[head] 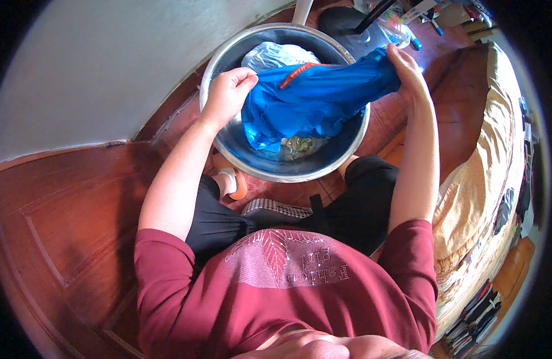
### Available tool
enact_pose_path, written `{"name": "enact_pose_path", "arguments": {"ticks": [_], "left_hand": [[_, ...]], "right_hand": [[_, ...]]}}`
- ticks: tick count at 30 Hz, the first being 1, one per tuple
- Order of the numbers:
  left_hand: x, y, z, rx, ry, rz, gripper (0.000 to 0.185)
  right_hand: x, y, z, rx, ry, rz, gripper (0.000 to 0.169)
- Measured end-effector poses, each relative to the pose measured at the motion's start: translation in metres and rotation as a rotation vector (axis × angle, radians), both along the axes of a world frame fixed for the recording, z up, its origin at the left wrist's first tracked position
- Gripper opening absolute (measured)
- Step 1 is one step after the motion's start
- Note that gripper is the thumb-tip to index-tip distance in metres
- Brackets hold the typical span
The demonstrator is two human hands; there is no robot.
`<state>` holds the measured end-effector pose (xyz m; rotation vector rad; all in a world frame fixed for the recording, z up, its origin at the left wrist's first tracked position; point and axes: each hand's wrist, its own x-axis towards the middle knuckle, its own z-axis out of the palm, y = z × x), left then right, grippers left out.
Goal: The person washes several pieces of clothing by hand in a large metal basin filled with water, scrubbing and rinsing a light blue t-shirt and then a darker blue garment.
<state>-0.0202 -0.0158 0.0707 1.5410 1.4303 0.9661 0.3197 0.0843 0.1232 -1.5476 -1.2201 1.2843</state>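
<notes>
A blue garment (pixel 307 105) with an orange printed strip (pixel 295 75) hangs stretched between my two hands over a round metal basin (pixel 285 176). My left hand (pixel 228 95) pinches one edge of it near the basin's left rim. Beyond the right rim, my right hand (pixel 407 74) grips the gathered far end, held a little higher. Pale blue cloth (pixel 276 55) lies in the back of the basin. Under the garment, at the front of the bowl, part of a mottled, patterned item (pixel 303 146) shows; I cannot tell what it is.
Close on the left are a white wall (pixel 101 67) and a reddish wooden door (pixel 65 224). A round dark stand base (pixel 343 19) and a clear plastic bag (pixel 395 29) sit behind the basin. At right runs a bed with a tan cover (pixel 464 193). My orange slipper (pixel 240 185) is beside the basin.
</notes>
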Motion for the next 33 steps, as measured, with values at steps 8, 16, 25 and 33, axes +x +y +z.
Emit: {"name": "enact_pose_path", "arguments": {"ticks": [8,16,25,33], "left_hand": [[0.011,-0.002,-0.023,0.318,0.589,0.143,0.015],[0.037,-0.002,-0.070,0.174,0.496,0.055,0.034],[0.069,0.007,-0.096,0.132,0.497,0.247,0.032],[0.047,0.016,-0.075,-0.036,0.380,0.077,0.030]], "right_hand": [[-0.024,0.004,-0.011,0.199,-0.280,0.053,0.038],[-0.042,0.005,-0.011,0.315,-0.115,0.009,0.034],[-0.035,0.001,-0.006,0.318,-0.192,0.088,0.034],[-0.013,-0.009,0.006,0.258,-0.599,0.442,0.041]]}}
